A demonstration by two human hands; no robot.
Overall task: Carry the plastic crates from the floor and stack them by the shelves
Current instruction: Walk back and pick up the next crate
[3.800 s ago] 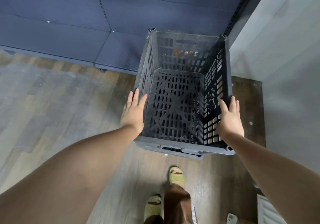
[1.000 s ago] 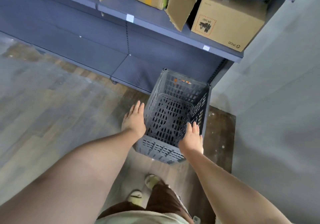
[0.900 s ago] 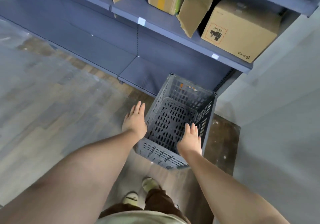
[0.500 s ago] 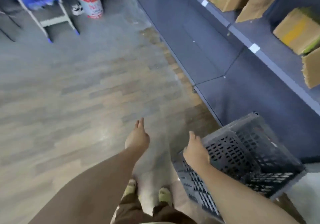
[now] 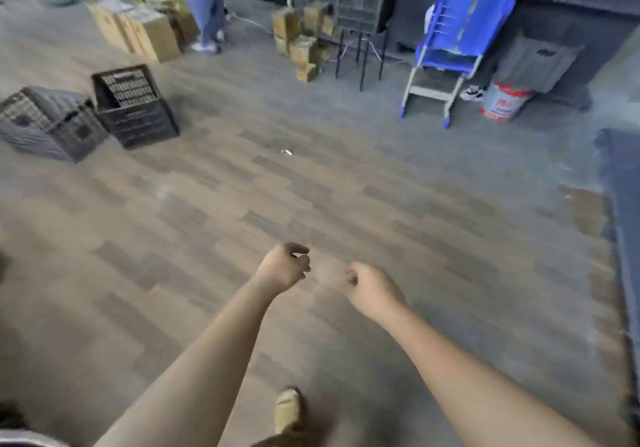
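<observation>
Two dark plastic crates stand on the floor at the far left: one black crate (image 5: 133, 109) upright, and a grey crate (image 5: 48, 122) beside it, tipped on its side. My left hand (image 5: 284, 266) and my right hand (image 5: 372, 285) hang in front of me over bare floor, far from the crates. Both hands hold nothing, and their fingers are loosely curled. The crate by the shelves is out of view.
Cardboard boxes (image 5: 138, 29) and a person's legs (image 5: 206, 3) stand at the back left. A blue step stool (image 5: 453, 48), a paint bucket (image 5: 502, 102) and a dark counter (image 5: 554, 31) are at the back right. The shelf base (image 5: 627, 204) runs along the right edge.
I have turned away from the shelves; the set-down crate has left the view. Both hands let go of it and now hang free over the floor.
</observation>
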